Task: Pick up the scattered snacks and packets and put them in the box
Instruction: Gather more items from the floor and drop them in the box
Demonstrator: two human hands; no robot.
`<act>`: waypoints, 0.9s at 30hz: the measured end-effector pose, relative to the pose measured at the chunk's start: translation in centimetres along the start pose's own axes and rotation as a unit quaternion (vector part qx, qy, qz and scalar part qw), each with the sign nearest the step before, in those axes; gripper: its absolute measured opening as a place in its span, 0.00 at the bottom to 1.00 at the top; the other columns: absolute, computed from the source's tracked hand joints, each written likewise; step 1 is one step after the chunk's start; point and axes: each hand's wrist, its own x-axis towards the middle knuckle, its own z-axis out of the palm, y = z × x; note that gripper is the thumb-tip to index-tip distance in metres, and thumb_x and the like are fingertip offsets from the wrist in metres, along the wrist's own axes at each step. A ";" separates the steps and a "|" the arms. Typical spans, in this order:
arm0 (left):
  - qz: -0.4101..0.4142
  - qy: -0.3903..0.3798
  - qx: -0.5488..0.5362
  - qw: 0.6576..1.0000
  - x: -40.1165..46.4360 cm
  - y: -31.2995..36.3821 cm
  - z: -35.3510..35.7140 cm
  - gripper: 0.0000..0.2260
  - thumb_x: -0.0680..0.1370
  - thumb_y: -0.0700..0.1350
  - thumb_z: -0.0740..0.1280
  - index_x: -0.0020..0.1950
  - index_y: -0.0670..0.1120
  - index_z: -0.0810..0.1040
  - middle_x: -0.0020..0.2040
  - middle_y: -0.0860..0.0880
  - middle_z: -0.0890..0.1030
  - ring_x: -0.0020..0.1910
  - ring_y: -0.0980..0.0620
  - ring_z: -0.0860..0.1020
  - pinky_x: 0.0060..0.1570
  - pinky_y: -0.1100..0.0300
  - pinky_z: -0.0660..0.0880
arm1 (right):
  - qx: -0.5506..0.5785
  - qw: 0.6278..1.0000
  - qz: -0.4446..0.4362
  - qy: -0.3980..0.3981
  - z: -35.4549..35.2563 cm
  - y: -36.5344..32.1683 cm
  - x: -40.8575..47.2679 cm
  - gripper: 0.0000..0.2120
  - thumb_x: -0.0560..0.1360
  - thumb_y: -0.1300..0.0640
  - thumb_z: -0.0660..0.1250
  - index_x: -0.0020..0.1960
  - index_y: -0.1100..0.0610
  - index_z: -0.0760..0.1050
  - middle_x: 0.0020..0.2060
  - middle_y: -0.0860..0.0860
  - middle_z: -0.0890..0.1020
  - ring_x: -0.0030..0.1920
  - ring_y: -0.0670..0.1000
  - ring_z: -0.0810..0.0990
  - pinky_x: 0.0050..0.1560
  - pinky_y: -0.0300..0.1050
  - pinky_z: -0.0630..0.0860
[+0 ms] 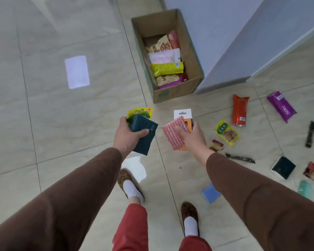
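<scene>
An open cardboard box (194, 51) stands on the tiled floor ahead, holding several snack packets. My left hand (129, 134) grips a dark teal packet (145, 140) stacked with a yellow-green packet (140, 112). My right hand (192, 135) holds a pink striped packet (171, 136) against an orange carded pack (184, 115). Both hands hover short of the box's near end. Scattered at the right lie an orange packet (240, 111), a purple packet (281, 105), a small yellow packet (226, 132) and a dark green packet (283, 167).
A pale blue cabinet (243, 33) stands right of the box. More small packets, a black stick pack (310, 134) and a blue packet (211, 193) lie on the floor at the right. My feet in brown slippers stand below my hands. A bright light patch (77, 71) marks the left tiles.
</scene>
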 end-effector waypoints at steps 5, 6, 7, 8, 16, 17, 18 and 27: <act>0.016 -0.037 0.036 0.999 6.8 4.7 -4.3 0.27 0.68 0.49 0.80 0.58 0.50 0.67 0.55 0.49 0.79 0.49 0.48 0.81 0.46 0.47 0.82 | 0.030 0.999 0.013 0.037 3.2 -5.1 3.4 0.23 0.74 0.41 0.72 0.63 0.50 0.71 0.53 0.47 0.81 0.53 0.51 0.81 0.56 0.54 0.79; 0.018 -0.042 0.047 0.998 8.1 5.6 -4.9 0.27 0.68 0.49 0.80 0.58 0.50 0.67 0.55 0.49 0.79 0.49 0.47 0.81 0.46 0.46 0.82 | 0.036 0.998 0.019 0.042 3.6 -6.0 4.1 0.23 0.74 0.41 0.72 0.63 0.50 0.70 0.53 0.48 0.80 0.53 0.51 0.81 0.56 0.53 0.79; 0.022 -0.047 0.058 0.997 9.4 6.6 -5.4 0.28 0.68 0.50 0.80 0.58 0.50 0.67 0.54 0.49 0.79 0.49 0.47 0.81 0.47 0.45 0.82 | 0.041 0.998 0.021 0.047 4.0 -6.8 4.8 0.23 0.74 0.41 0.72 0.63 0.50 0.70 0.53 0.48 0.80 0.53 0.51 0.81 0.55 0.52 0.79; 0.026 -0.052 0.070 0.996 10.8 7.5 -5.6 0.28 0.67 0.50 0.80 0.58 0.50 0.67 0.54 0.49 0.79 0.49 0.46 0.81 0.47 0.44 0.82 | 0.047 0.997 0.022 0.050 4.3 -7.6 5.6 0.22 0.75 0.42 0.72 0.63 0.51 0.70 0.53 0.48 0.80 0.52 0.50 0.81 0.53 0.51 0.79; 0.057 -0.099 0.150 0.982 22.3 16.1 -4.3 0.26 0.69 0.47 0.78 0.59 0.49 0.67 0.53 0.47 0.79 0.47 0.47 0.81 0.42 0.48 0.82 | 0.110 0.987 0.062 0.095 5.8 -13.3 13.5 0.19 0.76 0.44 0.71 0.60 0.51 0.70 0.47 0.44 0.79 0.44 0.41 0.79 0.35 0.37 0.71; 0.059 -0.106 0.158 0.980 23.8 17.1 -3.8 0.26 0.69 0.47 0.78 0.59 0.48 0.67 0.53 0.47 0.79 0.46 0.47 0.81 0.40 0.50 0.82 | 0.118 0.986 0.068 0.100 5.9 -13.9 14.7 0.19 0.76 0.44 0.71 0.60 0.51 0.70 0.47 0.43 0.79 0.44 0.41 0.79 0.35 0.36 0.71; 0.059 -0.115 0.169 0.977 25.3 18.1 -3.2 0.25 0.70 0.46 0.77 0.59 0.48 0.67 0.53 0.47 0.79 0.46 0.48 0.81 0.39 0.52 0.81 | 0.127 0.983 0.075 0.107 6.0 -14.3 15.9 0.19 0.76 0.43 0.71 0.60 0.51 0.70 0.47 0.44 0.80 0.44 0.41 0.79 0.36 0.37 0.72; 0.097 -0.173 0.241 0.950 37.1 26.0 1.6 0.23 0.71 0.46 0.76 0.60 0.48 0.67 0.51 0.49 0.78 0.45 0.51 0.80 0.37 0.54 0.79 | 0.189 0.958 0.135 0.165 6.9 -18.6 25.9 0.22 0.75 0.42 0.72 0.61 0.53 0.71 0.50 0.48 0.82 0.47 0.48 0.82 0.38 0.42 0.76</act>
